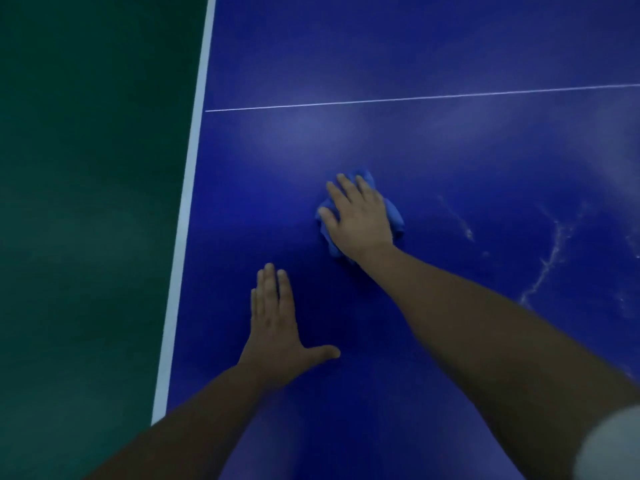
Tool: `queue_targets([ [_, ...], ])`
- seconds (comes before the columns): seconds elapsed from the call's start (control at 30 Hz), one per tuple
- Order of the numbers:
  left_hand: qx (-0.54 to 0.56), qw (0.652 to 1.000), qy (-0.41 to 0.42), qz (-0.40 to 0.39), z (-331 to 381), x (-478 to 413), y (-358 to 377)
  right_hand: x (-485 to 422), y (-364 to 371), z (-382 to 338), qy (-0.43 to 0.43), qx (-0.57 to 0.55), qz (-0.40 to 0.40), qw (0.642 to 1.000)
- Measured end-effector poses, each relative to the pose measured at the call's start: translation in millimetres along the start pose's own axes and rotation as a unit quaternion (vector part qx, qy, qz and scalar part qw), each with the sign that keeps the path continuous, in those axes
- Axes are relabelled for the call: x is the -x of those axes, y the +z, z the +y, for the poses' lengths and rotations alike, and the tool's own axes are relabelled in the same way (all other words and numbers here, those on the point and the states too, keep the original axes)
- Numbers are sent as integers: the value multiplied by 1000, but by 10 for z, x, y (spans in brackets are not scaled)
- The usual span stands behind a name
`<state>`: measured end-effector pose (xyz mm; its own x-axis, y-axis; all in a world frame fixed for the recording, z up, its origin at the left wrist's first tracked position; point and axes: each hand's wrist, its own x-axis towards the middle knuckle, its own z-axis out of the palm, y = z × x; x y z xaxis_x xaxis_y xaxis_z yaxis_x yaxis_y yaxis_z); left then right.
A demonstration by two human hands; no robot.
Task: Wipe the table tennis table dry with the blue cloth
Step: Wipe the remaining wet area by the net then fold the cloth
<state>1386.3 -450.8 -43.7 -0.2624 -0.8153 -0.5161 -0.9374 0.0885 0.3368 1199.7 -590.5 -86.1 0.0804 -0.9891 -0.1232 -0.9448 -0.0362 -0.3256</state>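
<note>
While my right hand (360, 221) is pressing down on the bunched blue cloth (395, 216), its fingers (337, 194) are lying straight over the cloth, not curling round it. The cloth is sitting on the blue worktop (450, 46), between the thin white centre line (415, 98) and my left hand (277, 327). That hand is resting palm down, fingers straight and released, thumb spread, near the white edge stripe (187, 220). Pale streaks (550, 258) are showing to the right of the cloth, and dark green floor (86, 202) is lying beyond the edge.
</note>
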Motion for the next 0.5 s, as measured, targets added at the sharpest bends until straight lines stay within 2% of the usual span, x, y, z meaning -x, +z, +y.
queue_targets([
  [0.13,-11,997,-72,18,-367,165,55,70,297,-790,-165,-3,-24,986],
  [0.2,3,996,-91,13,-353,85,10,283,403,-860,-193,12,-60,979],
  [0.23,4,996,-92,6,-288,41,-33,312,407,-811,-183,8,-49,982],
  [0.37,1,1000,-22,0,249,-318,-120,76,123,-51,13,-11,45,999],
  [0.5,-15,999,28,-18,886,-749,-104,347,-304,1083,178,-13,26,984],
])
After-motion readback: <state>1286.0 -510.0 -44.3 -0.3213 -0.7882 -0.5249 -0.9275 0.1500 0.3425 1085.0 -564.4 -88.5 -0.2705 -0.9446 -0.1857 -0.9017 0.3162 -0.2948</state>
